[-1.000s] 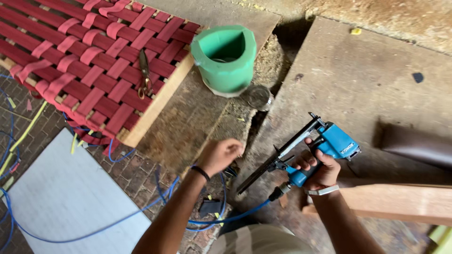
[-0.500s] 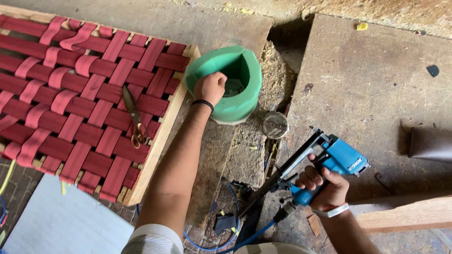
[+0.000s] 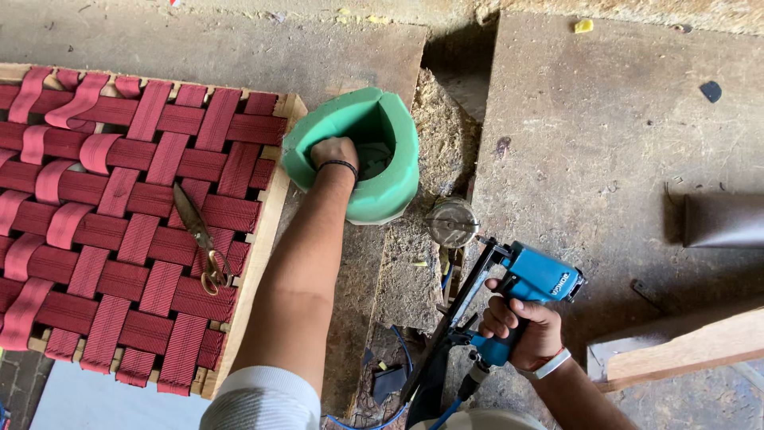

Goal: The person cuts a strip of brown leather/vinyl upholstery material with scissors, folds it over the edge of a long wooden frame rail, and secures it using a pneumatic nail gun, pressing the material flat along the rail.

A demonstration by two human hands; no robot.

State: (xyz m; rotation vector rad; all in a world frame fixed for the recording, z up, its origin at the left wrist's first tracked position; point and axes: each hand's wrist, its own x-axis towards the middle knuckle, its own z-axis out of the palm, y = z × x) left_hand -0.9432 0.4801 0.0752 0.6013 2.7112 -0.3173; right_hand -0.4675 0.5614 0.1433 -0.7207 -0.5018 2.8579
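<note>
My left hand [image 3: 334,150] reaches down into a green foam container [image 3: 394,183] standing on the floor; its fingers are hidden inside, so I cannot tell whether they hold anything. A black band circles that wrist. My right hand [image 3: 521,322] grips the handle of a blue pneumatic staple gun [image 3: 535,277] with a long black magazine, held low at the bottom right. A blue air hose [image 3: 446,414] trails from the gun's base.
A wooden frame woven with red webbing straps [image 3: 135,215] lies at the left, with scissors [image 3: 199,235] resting on it. A small round metal tin [image 3: 452,221] sits beside the container. A wooden plank [image 3: 684,350] lies at the lower right, a dark tube [image 3: 720,219] further right.
My left hand has moved from near the staple gun up to the green container and now reaches inside it. The right hand keeps hold of the gun.
</note>
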